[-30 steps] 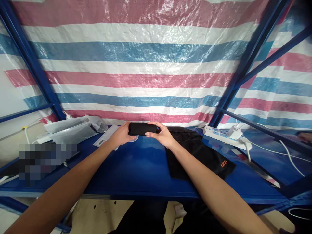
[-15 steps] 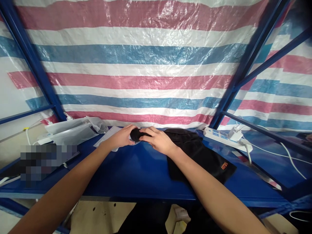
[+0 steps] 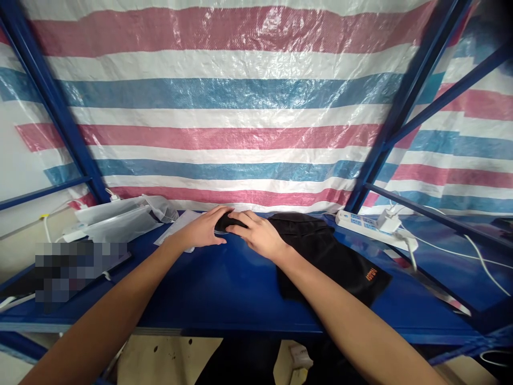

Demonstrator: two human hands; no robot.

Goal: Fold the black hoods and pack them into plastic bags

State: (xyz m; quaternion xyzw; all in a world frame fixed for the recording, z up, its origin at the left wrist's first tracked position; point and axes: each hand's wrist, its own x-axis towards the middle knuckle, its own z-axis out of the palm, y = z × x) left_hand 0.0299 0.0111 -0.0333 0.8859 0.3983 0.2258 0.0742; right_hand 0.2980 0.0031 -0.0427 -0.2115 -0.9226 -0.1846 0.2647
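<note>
Near the back edge of the blue tabletop, a small black, rounded object sits between my hands. A bluish, see-through rim shows under it; its kind I cannot make out. My right hand grips it from the right, fingers bent over its top. On the other side my left hand curves around it with thumb and fingers apart, the thumb lying clear of it. Whether the left fingertips touch its far side is hidden. A white sheet lies partly under my left hand. Black cloth with orange lettering spreads beside my right forearm.
White plastic packaging lies at the back left, with a pixelated dark item before it. A white power strip with plugs and cables stands at the right. Blue metal posts frame a striped tarp.
My left thumb has come off the black object and moved toward me, opening that hand. The black object looks lower and more covered by my right fingers. The view has tilted slightly.
</note>
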